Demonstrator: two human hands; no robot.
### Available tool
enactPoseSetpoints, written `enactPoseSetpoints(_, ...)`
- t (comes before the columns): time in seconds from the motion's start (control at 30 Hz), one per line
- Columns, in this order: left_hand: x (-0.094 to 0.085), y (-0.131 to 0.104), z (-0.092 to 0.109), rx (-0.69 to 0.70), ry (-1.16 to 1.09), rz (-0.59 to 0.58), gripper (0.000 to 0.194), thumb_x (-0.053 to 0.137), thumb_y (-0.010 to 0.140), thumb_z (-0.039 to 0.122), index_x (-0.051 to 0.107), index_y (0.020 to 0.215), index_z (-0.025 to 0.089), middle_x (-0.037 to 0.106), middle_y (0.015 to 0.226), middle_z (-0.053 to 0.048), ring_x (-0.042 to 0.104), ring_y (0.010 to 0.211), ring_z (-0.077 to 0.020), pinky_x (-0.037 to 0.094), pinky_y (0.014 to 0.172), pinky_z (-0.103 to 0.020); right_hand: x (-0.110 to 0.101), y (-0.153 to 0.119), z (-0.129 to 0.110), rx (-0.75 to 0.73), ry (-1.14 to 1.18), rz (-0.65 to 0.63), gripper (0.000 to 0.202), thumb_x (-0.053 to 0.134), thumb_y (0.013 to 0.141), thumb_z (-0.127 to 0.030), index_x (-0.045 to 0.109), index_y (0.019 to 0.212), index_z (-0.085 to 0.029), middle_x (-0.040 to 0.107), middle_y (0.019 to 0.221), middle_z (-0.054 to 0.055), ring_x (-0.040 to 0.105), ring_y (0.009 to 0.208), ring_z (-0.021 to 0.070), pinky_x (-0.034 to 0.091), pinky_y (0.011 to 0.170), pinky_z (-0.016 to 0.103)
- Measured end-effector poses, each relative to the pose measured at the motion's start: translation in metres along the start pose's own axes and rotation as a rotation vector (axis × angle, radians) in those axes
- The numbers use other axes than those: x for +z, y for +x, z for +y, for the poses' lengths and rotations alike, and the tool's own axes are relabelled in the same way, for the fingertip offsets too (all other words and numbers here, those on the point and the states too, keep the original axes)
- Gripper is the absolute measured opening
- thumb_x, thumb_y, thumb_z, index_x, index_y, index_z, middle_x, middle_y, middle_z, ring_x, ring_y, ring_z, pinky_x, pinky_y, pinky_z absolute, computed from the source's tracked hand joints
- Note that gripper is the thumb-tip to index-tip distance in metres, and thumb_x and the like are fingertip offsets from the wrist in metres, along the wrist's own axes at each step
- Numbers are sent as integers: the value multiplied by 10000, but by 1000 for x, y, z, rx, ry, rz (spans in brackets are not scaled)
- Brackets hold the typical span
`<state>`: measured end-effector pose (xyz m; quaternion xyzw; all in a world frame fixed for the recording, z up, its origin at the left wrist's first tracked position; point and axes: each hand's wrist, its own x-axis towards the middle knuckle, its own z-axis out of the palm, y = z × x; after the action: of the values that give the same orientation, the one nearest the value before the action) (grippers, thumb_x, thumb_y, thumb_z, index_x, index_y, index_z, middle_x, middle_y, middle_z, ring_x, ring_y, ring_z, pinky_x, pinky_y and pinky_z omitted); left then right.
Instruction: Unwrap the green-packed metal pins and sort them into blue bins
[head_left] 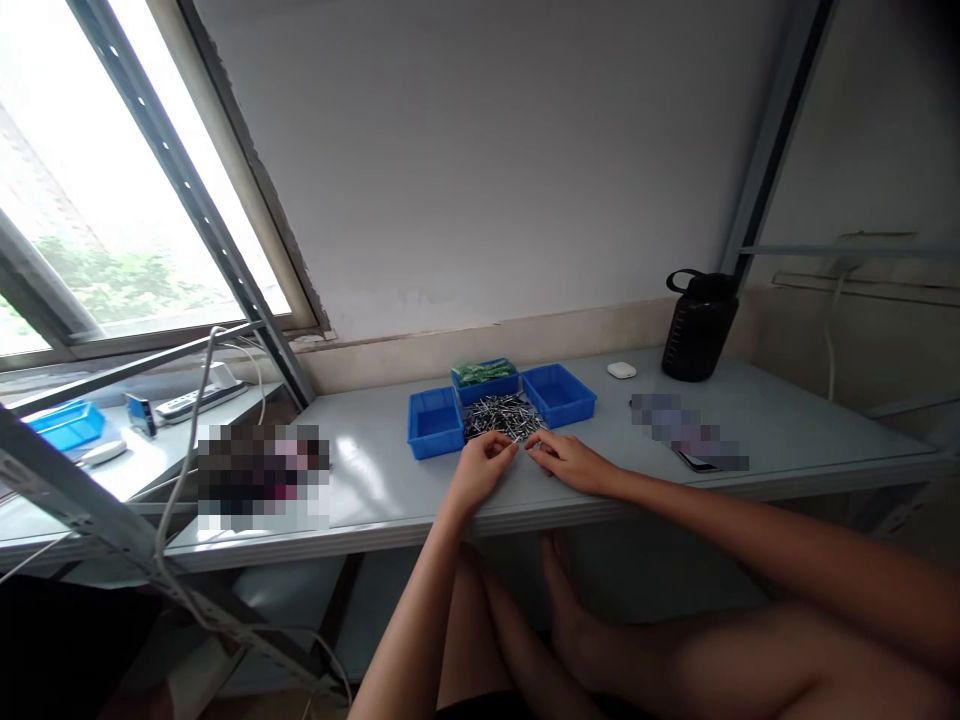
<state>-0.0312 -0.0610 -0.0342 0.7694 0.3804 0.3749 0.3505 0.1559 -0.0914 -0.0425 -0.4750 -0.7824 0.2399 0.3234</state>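
Observation:
A pile of small metal pieces [501, 415] lies on the table between blue bins. My left hand [486, 466] rests at the front left of the pile, thumb and fingers curled together; whatever it may hold is too small to make out. Just right of it, my right hand [564, 461] is at the pile's front right edge, its fingertips bent together, with any held item too small to see. The two hands are apart. One blue bin [436, 422] stands left of the pile, another blue bin [558, 394] on the right, and a bin of green items [484, 374] behind.
A black bottle [699, 328] stands at the back right, with a white case [621, 370] nearer the bins. A phone [697, 458] lies on the right. Blurred items [262, 470] are at the left, beside a metal frame and a white cable [187, 480].

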Motion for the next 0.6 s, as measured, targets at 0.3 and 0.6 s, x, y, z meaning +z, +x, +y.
enactPoseSetpoints(0.3, 2, -1, 1, 31, 176, -62, 260, 539, 782, 382, 651, 781, 147, 542, 585, 16, 442, 542, -110, 307, 513, -225, -1, -1, -4, 12, -40, -2, 258, 354, 912, -359, 524, 1015, -194, 563, 638, -27, 542, 640, 151, 380, 625, 260)
enactPoseSetpoints(0.6, 0, -2, 3, 92, 124, -74, 222, 527, 797, 333, 659, 801, 155, 630, 679, -13, 525, 614, -137, 382, 563, -232, 3, -2, 3, -78, -209, -27, 215, 374, 916, -309, 549, 988, -207, 645, 875, 45, 594, 792, 192, 393, 681, 275)
